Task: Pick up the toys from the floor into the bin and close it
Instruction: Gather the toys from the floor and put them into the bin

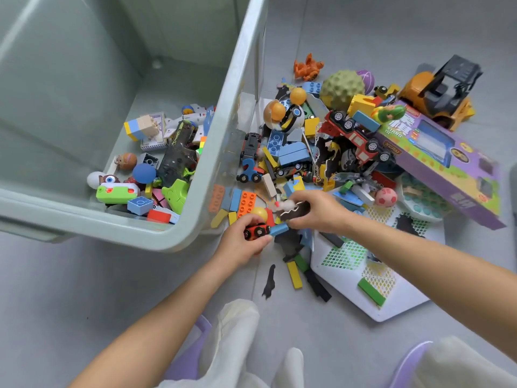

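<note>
Left hand [240, 245]: forearm reaching forward from lower left, fingers curled and clamped round a small red car [255, 231] with black wheels, held just above the floor [84, 275] by the bin's near corner. A blue block [279, 229] juts out at its thumb tip; which hand carries it cannot be told. Right hand [321, 211]: forearm coming in from lower right, knuckles up, fingers and thumb pinched on a black jagged-edged piece [295, 211], nearly touching the left hand. Bin [221, 127]: pale grey-green, open on top, at left, one corner already holding assorted toys. Toy pile [291, 155]: on the floor just right of the bin, mixed blocks, cars and balls, including a green knobbly ball [342, 89], an orange forklift [439, 91] and a purple box [447, 163]. White pegboard [349, 275]: flat on the floor under the right forearm.
</note>
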{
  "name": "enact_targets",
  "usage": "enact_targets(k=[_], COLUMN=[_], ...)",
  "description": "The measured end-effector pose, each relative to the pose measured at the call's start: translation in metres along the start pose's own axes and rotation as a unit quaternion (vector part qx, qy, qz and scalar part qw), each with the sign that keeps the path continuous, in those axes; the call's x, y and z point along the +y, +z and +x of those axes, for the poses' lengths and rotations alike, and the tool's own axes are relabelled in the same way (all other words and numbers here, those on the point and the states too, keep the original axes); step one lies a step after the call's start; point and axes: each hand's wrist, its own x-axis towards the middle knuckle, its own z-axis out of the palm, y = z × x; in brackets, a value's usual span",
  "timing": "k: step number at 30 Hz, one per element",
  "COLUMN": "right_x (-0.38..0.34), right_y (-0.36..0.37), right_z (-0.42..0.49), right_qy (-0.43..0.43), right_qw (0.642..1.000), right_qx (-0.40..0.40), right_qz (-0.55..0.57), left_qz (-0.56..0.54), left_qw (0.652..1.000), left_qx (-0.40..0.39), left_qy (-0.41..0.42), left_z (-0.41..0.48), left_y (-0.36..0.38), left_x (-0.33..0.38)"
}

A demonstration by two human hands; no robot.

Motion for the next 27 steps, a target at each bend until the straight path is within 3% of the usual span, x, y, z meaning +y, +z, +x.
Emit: enact_targets(k=[6,11,14,17,20,24,27], right_x=[-0.046,-0.125,-0.181,-0.231,-0.251,-0.253,-0.243], right_y=[-0.08,-0.13,-0.13,-0.108,-0.08,-0.054,-0.062], right_z=[-0.043,-0.066,-0.058,-0.026,0.015,0.031,0.028], right_qy=[-0.022,-0.173,-0.277,-0.309,-0.27,-0.229,-0.242], right_qw=[0.989,0.964,0.94,0.942,0.948,0.928,0.927], right_qx=[0.046,0.089,0.079,0.117,0.135,0.109,0.127], right_qz=[0.139,0.18,0.181,0.064,-0.105,-0.272,-0.258], left_qz=[-0.109,-0.179,-0.15,-0.092,-0.012,0.131,0.17], left_qw=[0.988,0.958,0.929,0.929,0.938,0.947,0.943], left_qx=[0.027,0.053,0.16,0.244,0.299,0.292,0.285], left_qy=[0.106,0.217,0.299,0.265,0.177,0.02,-0.001], left_z=[-0.027,-0.061,-0.076,-0.069,-0.057,-0.044,-0.04], left_y=[0.003,-0.026,-0.085,-0.151,-0.195,-0.216,-0.206], left_x=[0.088,0.186,0.223,0.219,0.183,0.145,0.148])
